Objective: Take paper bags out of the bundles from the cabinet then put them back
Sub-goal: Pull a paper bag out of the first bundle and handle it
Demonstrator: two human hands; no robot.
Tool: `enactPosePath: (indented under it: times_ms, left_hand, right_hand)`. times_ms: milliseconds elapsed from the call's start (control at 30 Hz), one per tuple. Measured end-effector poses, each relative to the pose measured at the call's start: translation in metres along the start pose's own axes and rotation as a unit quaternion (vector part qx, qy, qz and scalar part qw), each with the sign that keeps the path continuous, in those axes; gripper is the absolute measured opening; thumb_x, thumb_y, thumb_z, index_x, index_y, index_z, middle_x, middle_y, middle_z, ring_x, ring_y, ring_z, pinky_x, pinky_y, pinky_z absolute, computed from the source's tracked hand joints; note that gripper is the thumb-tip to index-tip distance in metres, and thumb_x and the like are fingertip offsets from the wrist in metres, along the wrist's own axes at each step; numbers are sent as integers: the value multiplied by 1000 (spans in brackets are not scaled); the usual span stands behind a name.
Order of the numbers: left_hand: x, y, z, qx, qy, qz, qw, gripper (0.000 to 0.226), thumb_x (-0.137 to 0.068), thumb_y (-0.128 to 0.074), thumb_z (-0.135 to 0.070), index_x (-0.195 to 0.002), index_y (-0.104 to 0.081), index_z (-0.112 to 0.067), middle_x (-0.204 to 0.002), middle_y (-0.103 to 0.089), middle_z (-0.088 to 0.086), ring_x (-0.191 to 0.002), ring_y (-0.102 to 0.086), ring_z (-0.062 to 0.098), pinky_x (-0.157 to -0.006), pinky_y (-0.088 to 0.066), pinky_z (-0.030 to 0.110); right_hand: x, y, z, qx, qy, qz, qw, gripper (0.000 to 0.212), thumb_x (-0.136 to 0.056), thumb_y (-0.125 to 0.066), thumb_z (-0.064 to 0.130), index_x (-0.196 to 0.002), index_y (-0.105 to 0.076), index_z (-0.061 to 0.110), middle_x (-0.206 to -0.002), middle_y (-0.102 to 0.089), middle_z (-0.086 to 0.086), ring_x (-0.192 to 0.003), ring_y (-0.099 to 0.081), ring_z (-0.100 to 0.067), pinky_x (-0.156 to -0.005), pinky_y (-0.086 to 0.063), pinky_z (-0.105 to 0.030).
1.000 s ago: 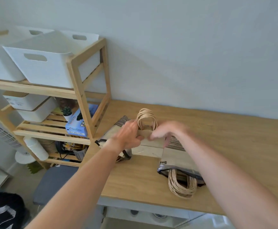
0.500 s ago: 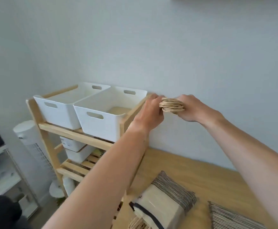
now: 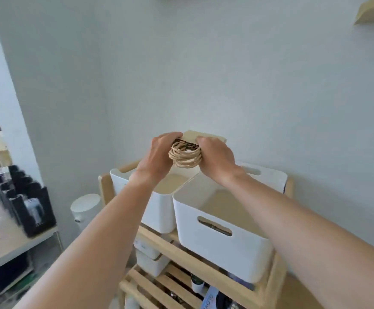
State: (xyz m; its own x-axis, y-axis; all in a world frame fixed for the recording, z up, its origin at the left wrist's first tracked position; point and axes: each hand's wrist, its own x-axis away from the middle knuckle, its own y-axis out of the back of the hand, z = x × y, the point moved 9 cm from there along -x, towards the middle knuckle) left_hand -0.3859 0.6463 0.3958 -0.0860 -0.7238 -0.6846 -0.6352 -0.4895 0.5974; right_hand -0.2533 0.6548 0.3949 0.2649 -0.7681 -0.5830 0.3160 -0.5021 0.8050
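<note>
I hold a bundle of flat paper bags (image 3: 206,136) up in the air with both hands, its twisted paper rope handles (image 3: 185,156) bunched toward me. My left hand (image 3: 158,156) grips the bundle's left side and my right hand (image 3: 215,157) grips its right side. The bundle hovers above two white plastic bins, the left bin (image 3: 159,210) and the right bin (image 3: 221,241), on the top of a wooden shelf unit (image 3: 203,266). Most of the bags' faces are hidden behind my hands.
Lower shelves hold small white boxes (image 3: 148,259) and other small items. A white cylindrical device (image 3: 84,207) stands left of the shelf. A table with black holders (image 3: 29,206) is at the far left. The grey wall is close behind.
I lifted the bundle from the wooden table and carried it left and up. It now hangs over the white bins, and the table with the other bundles has left the view.
</note>
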Motion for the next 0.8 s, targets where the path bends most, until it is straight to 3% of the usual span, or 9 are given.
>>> enactPosePath:
  times_ms: [100, 167, 233, 300, 433, 567, 633, 700, 800]
  left_hand:
    - [-2, 10, 75, -1, 66, 4, 998, 42, -89, -47, 10, -121, -66, -8, -112, -70, 11, -92, -57, 10, -76, -35, 4]
    - [1, 12, 127, 23, 137, -17, 990, 47, -90, -42, 12, -126, -64, -9, -113, -68, 13, -91, -61, 12, -75, -40, 1]
    - [8, 9, 166, 50, 198, -40, 978, 42, -95, -40, 3, -126, -62, -14, -108, -69, 11, -95, -66, 24, -86, -53, 25]
    - [14, 2, 182, 44, 221, -59, 972, 32, -99, -38, -13, -118, -64, -19, -97, -69, 6, -96, -63, 28, -89, -50, 41]
    - [10, -8, 183, -35, 234, -53, 970, 29, -99, -39, -29, -98, -65, -17, -91, -67, 2, -81, -55, 24, -53, -30, 26]
    - [8, -19, 190, -87, 225, -1, 970, 27, -96, -41, -29, -101, -64, -17, -91, -67, 1, -84, -57, 24, -51, -24, 23]
    - [5, -24, 189, -100, 193, 30, 976, 28, -97, -40, -28, -110, -63, -17, -100, -65, 3, -93, -59, 26, -58, -33, 29]
    - [-3, -35, 183, -94, 129, 86, 983, 37, -97, -40, -32, -128, -56, -19, -119, -61, 4, -111, -55, 28, -82, -43, 36]
    - [-8, -54, 178, -137, 51, 186, 972, 53, -99, -32, -44, -150, -31, -31, -151, -37, 4, -141, -28, 30, -117, -18, 47]
  right_hand:
    - [-27, -58, 28, -11, -2, 49, 999, 20, -88, -45, 2, -98, -59, 11, -105, -67, -12, -100, -63, -37, -63, -39, -36]
    - [-38, -94, 39, -9, -13, 86, 996, 23, -89, -46, 4, -105, -63, 9, -111, -67, -14, -106, -63, -38, -69, -44, -38]
    - [-45, -130, 45, 4, -27, 141, 990, 27, -91, -47, 3, -113, -63, 7, -117, -65, -17, -112, -62, -39, -76, -46, -39]
    - [-49, -163, 47, 12, -46, 203, 978, 28, -94, -47, 2, -120, -59, 4, -124, -60, -20, -118, -59, -40, -83, -46, -40]
    - [-54, -218, 47, 37, -88, 320, 943, 35, -97, -51, 8, -132, -55, 4, -137, -56, -18, -126, -57, -36, -95, -48, -36]
    - [-56, -253, 47, 127, -62, 441, 886, 11, -94, -63, 20, -102, -64, 12, -114, -65, -13, -101, -61, -30, -87, -49, -35]
    - [-52, -266, 46, 175, -44, 494, 850, 25, -88, -72, 36, -88, -63, 12, -103, -66, -7, -94, -62, -27, -89, -52, -33]
    - [-50, -277, 47, 200, -28, 517, 832, 35, -88, -68, 45, -105, -67, 15, -113, -67, -3, -104, -64, -27, -96, -50, -36]
    - [-53, -289, 54, 225, 11, 516, 827, 61, -83, -66, 54, -133, -59, 20, -132, -64, 0, -121, -61, -26, -101, -46, -41]
